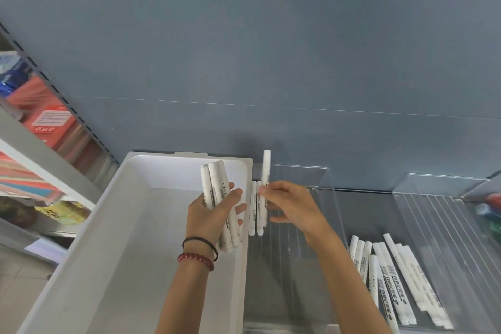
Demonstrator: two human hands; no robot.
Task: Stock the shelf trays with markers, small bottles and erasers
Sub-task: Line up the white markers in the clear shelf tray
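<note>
Forearms reach up from the bottom edge, both hands busy with white markers.
At centre, the left hand (214,214) has its grip wrapped round a bundle of markers (217,184) over the white bin (122,225). Just right of it, the right hand (287,203) pinches a single marker (265,168), upright above two markers (256,209) lying at the left edge of the clear tray (325,179). Loose markers (393,279) lie at lower right.

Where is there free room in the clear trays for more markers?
Free: in the left tray, the slots right of the two laid markers, under the right hand; in the next tray, the back half. Crowded: its front, under the marker pile.
</note>
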